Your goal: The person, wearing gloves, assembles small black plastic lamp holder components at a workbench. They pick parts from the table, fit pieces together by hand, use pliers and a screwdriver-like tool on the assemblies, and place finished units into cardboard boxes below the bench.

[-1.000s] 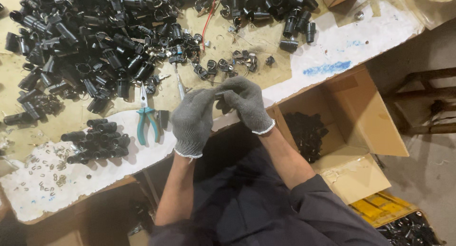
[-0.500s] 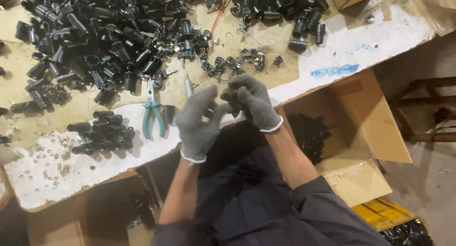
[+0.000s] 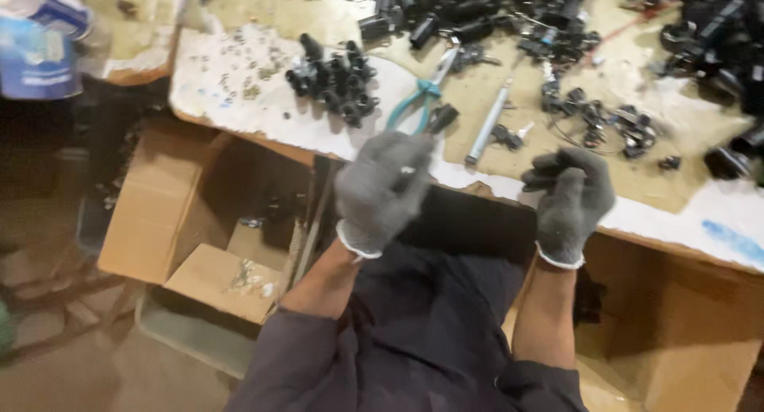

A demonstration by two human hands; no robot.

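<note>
Both my hands wear grey knit gloves and hover at the near edge of the worn workbench point(image 3: 239, 101). My left hand point(image 3: 382, 191) is curled, with a small shiny metal bit showing between its fingers. It sits just below the teal-handled pliers point(image 3: 415, 103) and a small black part point(image 3: 442, 117). My right hand point(image 3: 570, 197) is a hand's width to the right with fingers curled in; I see nothing in it. A metal rod point(image 3: 487, 125) lies on the bench between the hands.
A small heap of black cylindrical parts point(image 3: 334, 79) sits left of the pliers, and loose black rings point(image 3: 606, 119) lie right. Open cardboard boxes stand under the bench at left point(image 3: 171, 213) and right point(image 3: 700, 340). A blue and white bag point(image 3: 40, 50) is far left.
My hands were together over one small part and have come apart. The view has swung left and closer, bringing the left box into sight.
</note>
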